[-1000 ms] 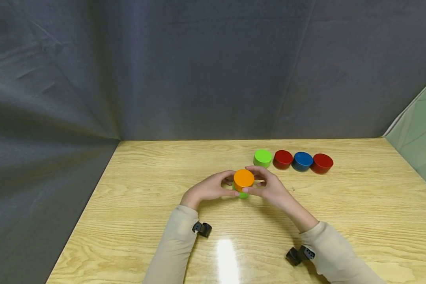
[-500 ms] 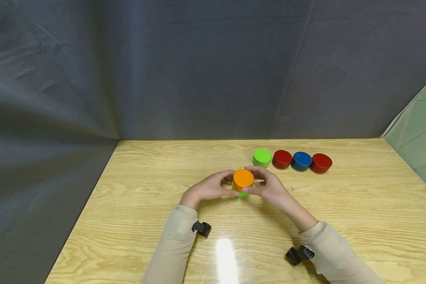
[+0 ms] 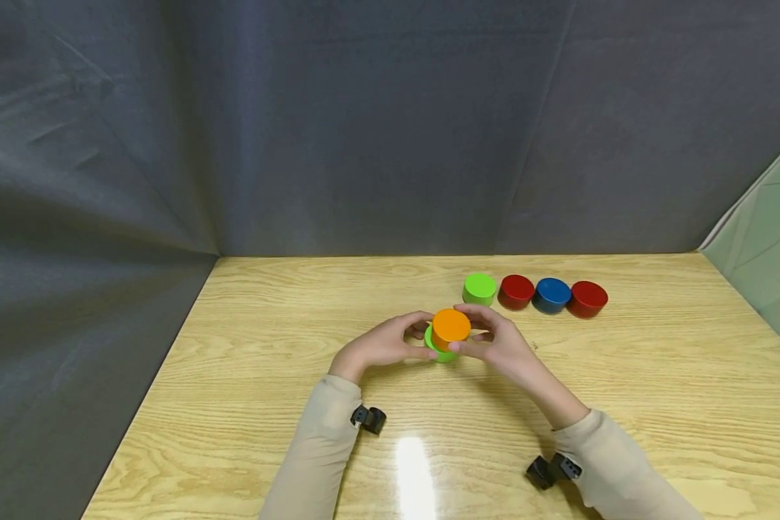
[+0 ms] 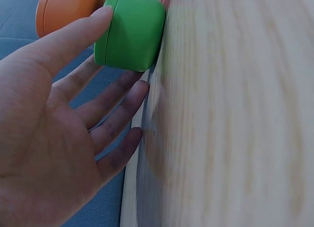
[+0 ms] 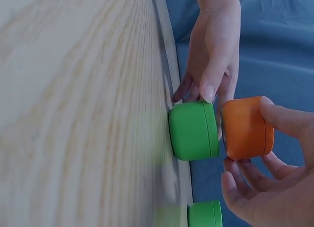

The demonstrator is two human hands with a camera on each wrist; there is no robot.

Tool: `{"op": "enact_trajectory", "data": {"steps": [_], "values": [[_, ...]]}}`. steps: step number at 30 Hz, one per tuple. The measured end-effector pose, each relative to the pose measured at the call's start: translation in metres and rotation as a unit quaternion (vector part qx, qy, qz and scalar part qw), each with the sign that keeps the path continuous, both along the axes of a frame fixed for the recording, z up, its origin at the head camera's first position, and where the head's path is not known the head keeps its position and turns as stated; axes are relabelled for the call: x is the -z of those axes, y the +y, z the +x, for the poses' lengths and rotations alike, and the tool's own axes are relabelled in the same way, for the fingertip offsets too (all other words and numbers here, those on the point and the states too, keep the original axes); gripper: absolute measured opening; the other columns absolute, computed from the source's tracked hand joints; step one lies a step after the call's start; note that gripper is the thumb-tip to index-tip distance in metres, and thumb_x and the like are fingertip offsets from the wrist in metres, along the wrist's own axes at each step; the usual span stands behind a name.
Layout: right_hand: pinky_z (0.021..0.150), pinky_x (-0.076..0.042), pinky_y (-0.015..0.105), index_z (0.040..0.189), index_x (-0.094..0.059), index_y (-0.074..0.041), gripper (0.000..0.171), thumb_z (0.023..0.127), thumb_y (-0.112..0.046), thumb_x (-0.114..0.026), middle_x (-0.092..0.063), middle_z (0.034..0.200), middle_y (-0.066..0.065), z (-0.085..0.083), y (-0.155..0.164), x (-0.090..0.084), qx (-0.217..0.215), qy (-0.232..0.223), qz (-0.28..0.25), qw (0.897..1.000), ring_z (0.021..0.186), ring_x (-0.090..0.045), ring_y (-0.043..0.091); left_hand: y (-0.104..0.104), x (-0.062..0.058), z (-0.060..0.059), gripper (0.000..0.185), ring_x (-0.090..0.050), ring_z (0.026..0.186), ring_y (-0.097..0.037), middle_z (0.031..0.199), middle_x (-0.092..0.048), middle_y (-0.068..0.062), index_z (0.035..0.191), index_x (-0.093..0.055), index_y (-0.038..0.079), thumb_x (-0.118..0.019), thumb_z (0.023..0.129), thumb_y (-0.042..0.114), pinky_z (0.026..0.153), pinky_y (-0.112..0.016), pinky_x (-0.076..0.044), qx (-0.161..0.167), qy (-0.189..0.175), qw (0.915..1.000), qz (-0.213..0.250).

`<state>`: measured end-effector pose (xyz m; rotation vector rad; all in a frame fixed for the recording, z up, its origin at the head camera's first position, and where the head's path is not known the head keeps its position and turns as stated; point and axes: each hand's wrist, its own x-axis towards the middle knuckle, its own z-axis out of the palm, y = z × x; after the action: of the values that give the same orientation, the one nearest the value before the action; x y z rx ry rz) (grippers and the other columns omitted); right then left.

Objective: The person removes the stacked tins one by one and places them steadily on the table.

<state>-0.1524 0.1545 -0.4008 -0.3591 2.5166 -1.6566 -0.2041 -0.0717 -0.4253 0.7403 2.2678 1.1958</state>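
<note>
My left hand (image 3: pixel 390 341) pinches a green round container (image 4: pixel 135 33) between thumb and fingers. This container stands on the wooden table, a lid seam running near its top. My right hand (image 3: pixel 497 345) holds an orange round container (image 5: pixel 245 128) by its sides, thumb on the near side and fingers on the far side. In the right wrist view a narrow gap parts the orange container from the green one beneath it. Seen from the head, the orange one sits slightly to the right and covers much of the green top.
Behind my right hand a row of round containers stands on the table (image 3: pixel 253 433): light green (image 3: pixel 479 289), red (image 3: pixel 516 292), blue (image 3: pixel 552 295) and another red (image 3: pixel 588 299). Dark cloth (image 3: pixel 377 130) hangs behind the table and at its left.
My right hand has shifted slightly right with the orange container, so more of the green container's left side shows. My left hand has stayed in place.
</note>
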Motion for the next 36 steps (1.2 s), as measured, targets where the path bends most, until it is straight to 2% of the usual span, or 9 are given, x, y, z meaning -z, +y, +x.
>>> {"op": "enact_trajectory", "data": {"steps": [9, 18, 27, 36], "values": [[0.097, -0.048, 0.049, 0.141, -0.049, 0.003, 0.062, 0.089, -0.016, -0.077, -0.056, 0.134, 0.02, 0.004, 0.007, -0.003, 0.009, 0.001, 0.004, 1.0, 0.116, -0.055, 0.035, 0.0, -0.002, 0.001, 0.057, -0.054, 0.118, -0.014, 0.133, -0.057, 0.001, 0.144, -0.049, 0.016, -0.073, 0.093, 0.025, 0.104, -0.034, -0.043, -0.001, 0.001, 1.0, -0.002], [0.092, -0.049, 0.031, 0.14, -0.051, 0.0, 0.061, 0.088, -0.018, -0.077, -0.057, 0.133, 0.017, 0.009, 0.016, -0.01, 0.018, 0.016, 0.015, 1.0, 0.112, -0.056, 0.031, -0.001, -0.001, 0.0, 0.058, -0.054, 0.119, -0.018, 0.134, -0.056, -0.003, 0.144, -0.049, 0.015, -0.073, 0.092, 0.024, 0.104, -0.035, -0.043, 0.001, 0.007, 1.0, -0.003], [0.096, -0.049, 0.038, 0.141, -0.049, 0.001, 0.061, 0.089, -0.017, -0.076, -0.056, 0.134, 0.019, 0.012, 0.027, -0.013, 0.024, 0.017, 0.021, 0.999, 0.117, -0.054, 0.032, 0.001, -0.001, 0.0, 0.057, -0.055, 0.114, -0.013, 0.127, -0.059, 0.002, 0.143, -0.05, 0.016, -0.074, 0.092, 0.023, 0.101, -0.031, -0.043, -0.002, -0.001, 1.0, 0.0], [0.093, -0.049, 0.026, 0.142, -0.048, 0.001, 0.062, 0.09, -0.019, -0.076, -0.055, 0.135, 0.019, 0.013, 0.039, -0.014, 0.034, 0.02, 0.04, 0.998, 0.118, -0.053, 0.032, 0.001, -0.002, 0.001, 0.057, -0.055, 0.116, -0.014, 0.128, -0.059, 0.002, 0.143, -0.05, 0.016, -0.074, 0.091, 0.021, 0.102, -0.032, -0.043, -0.002, 0.004, 1.0, 0.0]]}}
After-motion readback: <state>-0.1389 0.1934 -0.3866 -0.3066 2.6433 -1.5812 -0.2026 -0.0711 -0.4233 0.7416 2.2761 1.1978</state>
